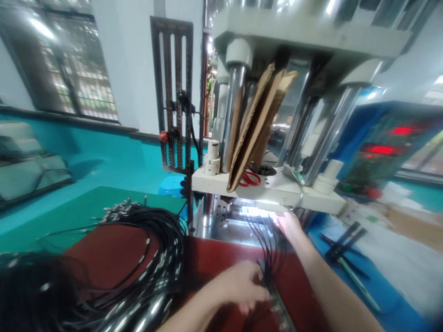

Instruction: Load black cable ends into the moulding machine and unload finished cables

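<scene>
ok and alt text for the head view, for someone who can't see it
A person's right hand is at the lit gap of a press, the left hand at thin black cables above a red table. A thick cable bundle lies at left.

Looking left now, straight into a window (92,69), with a white streak of light (41,28) and railings (98,103) beyond! Along the white wall (129,64), down past a dark ledge (65,118) to bright teal lower wall (100,150), over a green tabletop (69,221), then far right, to another blurred window (427,154)!
</scene>
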Motion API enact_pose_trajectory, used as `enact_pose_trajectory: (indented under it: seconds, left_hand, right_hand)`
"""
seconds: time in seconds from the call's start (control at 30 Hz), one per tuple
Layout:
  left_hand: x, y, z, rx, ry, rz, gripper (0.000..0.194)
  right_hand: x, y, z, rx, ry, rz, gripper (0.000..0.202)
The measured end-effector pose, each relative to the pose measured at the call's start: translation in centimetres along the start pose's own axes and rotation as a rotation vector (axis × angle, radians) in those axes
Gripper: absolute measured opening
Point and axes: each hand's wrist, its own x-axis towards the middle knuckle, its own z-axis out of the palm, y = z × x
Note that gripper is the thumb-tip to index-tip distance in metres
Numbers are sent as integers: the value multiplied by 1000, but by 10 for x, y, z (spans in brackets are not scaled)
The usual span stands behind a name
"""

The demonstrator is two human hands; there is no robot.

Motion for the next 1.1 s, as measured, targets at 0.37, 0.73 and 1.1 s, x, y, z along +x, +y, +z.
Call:
enact_pose_trajectory:
  seconds: [0.37, 0.73, 1.1]
  left_hand:
    - [24, 20, 65, -1052, -277, 108, 32]
    - [-24, 18, 123, -857, -347, -111, 24]
    - [-7, 28, 94, -657, 120, 268, 29]
  right_hand:
    - [-139, -42, -27, 268, 122, -24, 19]
    - [-171, -33, -91, 232, 371, 30, 21]
    - [-233, -30, -161, -82, 331, 134, 37]
